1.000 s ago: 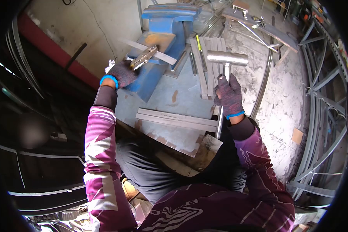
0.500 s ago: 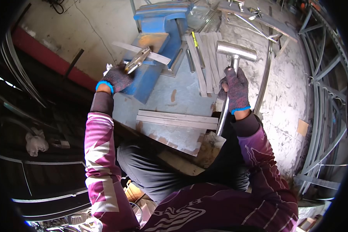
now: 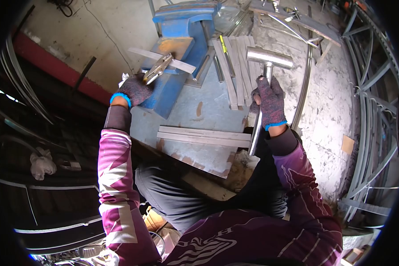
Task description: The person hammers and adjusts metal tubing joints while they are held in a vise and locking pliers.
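Fingers of the left hand (image 3: 136, 90) grip pliers (image 3: 158, 69) that appear clamped on a flat metal strip (image 3: 183, 66) over the blue vise (image 3: 168, 91); those of the right hand (image 3: 271, 103) close round a hammer (image 3: 270, 57), its head well apart from the strip.

Compared with a second ago, the right hand (image 3: 270, 101) and the hammer (image 3: 269, 58) it grips sit farther to the person's right, relative to the blue vise (image 3: 181, 26). The hammer head now shows mostly over the pale floor (image 3: 326, 115), overlapping less of the upright-lying metal strips (image 3: 241, 73), and its handle slants more. Since the last half second (a tiny change, this one) the head shifts slightly back left in view.
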The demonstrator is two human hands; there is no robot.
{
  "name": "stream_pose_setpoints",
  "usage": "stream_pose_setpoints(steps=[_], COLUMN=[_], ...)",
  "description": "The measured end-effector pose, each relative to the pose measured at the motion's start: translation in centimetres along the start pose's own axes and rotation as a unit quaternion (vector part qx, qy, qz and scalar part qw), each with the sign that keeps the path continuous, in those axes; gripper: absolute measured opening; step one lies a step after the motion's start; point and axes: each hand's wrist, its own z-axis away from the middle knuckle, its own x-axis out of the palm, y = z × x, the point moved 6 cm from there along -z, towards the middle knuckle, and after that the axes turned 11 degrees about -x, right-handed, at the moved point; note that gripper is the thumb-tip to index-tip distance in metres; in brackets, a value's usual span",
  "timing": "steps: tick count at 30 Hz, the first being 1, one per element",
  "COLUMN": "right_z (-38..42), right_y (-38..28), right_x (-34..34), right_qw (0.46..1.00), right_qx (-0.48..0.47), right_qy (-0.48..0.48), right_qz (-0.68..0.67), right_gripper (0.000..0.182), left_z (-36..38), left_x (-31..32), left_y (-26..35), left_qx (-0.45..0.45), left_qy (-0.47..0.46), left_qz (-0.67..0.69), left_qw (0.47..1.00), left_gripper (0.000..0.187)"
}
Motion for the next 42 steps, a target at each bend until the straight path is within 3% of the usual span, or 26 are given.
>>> stream_pose_setpoints(steps=[16,22,24,25,27,31,33,34,36,37,39,42], right_z=[-0.1,-0.2,-1.1,-1.7,-2.9,-6.1,-7.5,-8.0,-7.5,-7.8,-8.7,-7.8], right_y=[0.5,0.0,-0.4,-1.1,-4.8,-7.2,-8.3,-9.0,-13.3,-14.1,-16.1,-15.5], right_x=[-0.1,-0.1,0.3,0.9,5.1,12.9,17.0,18.5,21.4,22.5,23.1,23.4], right_qw=[1.000,0.999,0.980,0.979,0.873,0.808,0.682,0.677,0.661,0.656,0.676,0.689], right_qx=[0.006,0.022,-0.031,-0.033,-0.221,-0.202,-0.336,-0.339,-0.555,-0.553,-0.586,-0.555], right_qy=[0.001,-0.011,-0.069,-0.074,-0.231,-0.353,-0.414,-0.417,-0.352,-0.362,-0.230,-0.250], right_qz=[-0.019,0.026,0.184,0.188,0.368,0.427,0.500,0.503,0.364,0.364,0.383,0.393], right_gripper=[0.026,0.023,0.024,0.024,0.028,0.029,0.032,0.032,0.041,0.041,0.044,0.044], left_z=[0.2,-0.6,0.5,1.1,1.5,2.9,1.7,1.9,3.0,3.3,3.5,3.7], left_x=[0.0,0.3,-1.1,-2.0,-3.1,-4.4,-3.6,-3.9,-4.7,-4.9,-5.1,-5.3], left_y=[0.3,0.5,1.0,1.5,1.9,2.5,1.5,1.7,2.2,2.2,2.3,2.2], left_qx=[-0.001,0.049,-0.015,-0.018,-0.042,-0.073,-0.088,-0.077,-0.083,-0.089,-0.073,-0.085], left_qy=[0.006,0.021,0.039,0.041,0.019,0.024,0.024,0.033,0.044,0.040,0.042,0.031], left_qz=[-0.019,-0.067,-0.021,-0.015,-0.029,-0.029,-0.035,-0.028,-0.019,-0.011,-0.014,-0.020], left_qw=[1.000,0.996,0.999,0.999,0.999,0.997,0.995,0.996,0.995,0.995,0.996,0.996], left_gripper=[0.039,0.036,0.034,0.034,0.042,0.043,0.041,0.040,0.039,0.039,0.042,0.041])
